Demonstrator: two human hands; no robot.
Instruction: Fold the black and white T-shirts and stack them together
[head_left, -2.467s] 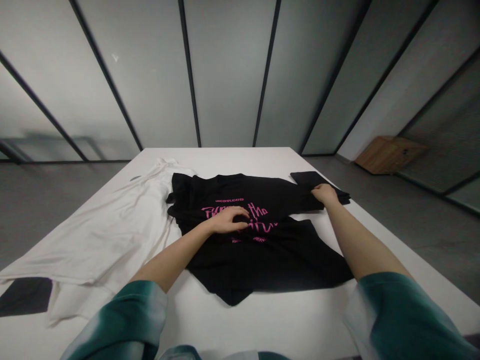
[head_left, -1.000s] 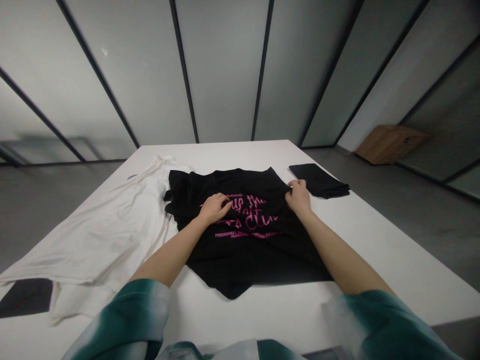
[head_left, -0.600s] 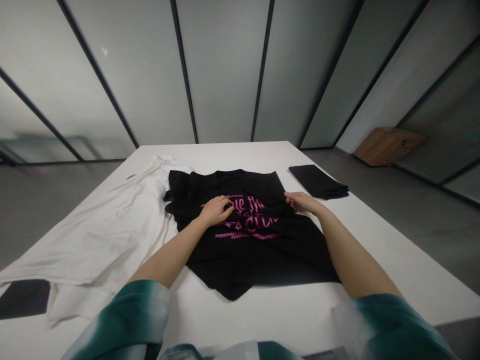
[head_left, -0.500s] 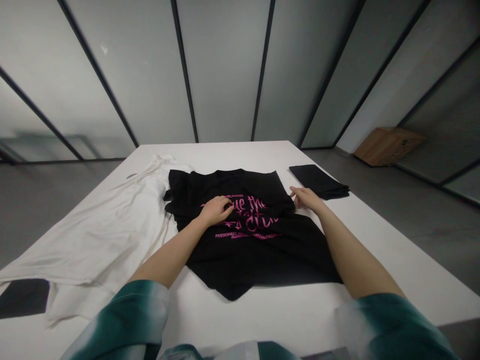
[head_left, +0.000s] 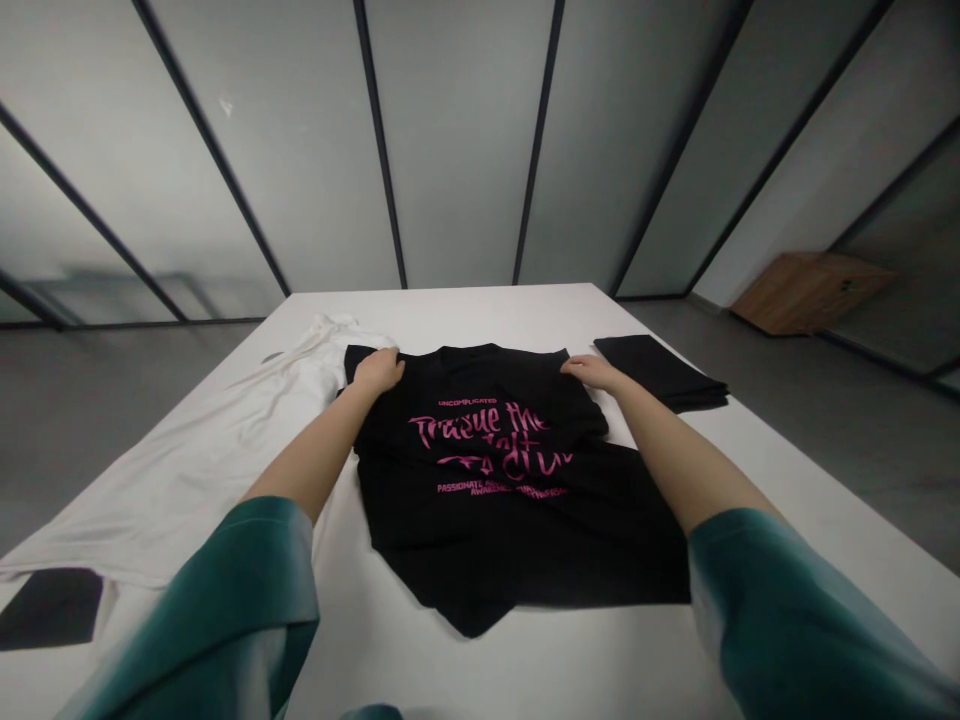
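A black T-shirt (head_left: 480,540) with pink lettering lies spread and wrinkled on the white table, its collar toward the far side. My left hand (head_left: 379,371) is closed on the shirt at its far left shoulder. At the far right shoulder, my right hand (head_left: 592,371) pinches the black cloth between thumb and fingers. The lower part of the shirt fans out toward me, with its right side reaching under my right forearm.
White cloth (head_left: 187,450) lies crumpled along the left of the table (head_left: 600,660). A folded black stack (head_left: 660,372) sits at the right. Dark cloth (head_left: 51,608) shows at the near left. A wooden box (head_left: 810,290) stands on the floor.
My left hand has moved from the lettering to the far left shoulder and closed there. My right hand has moved onto the right shoulder. The upper shirt looks flatter.
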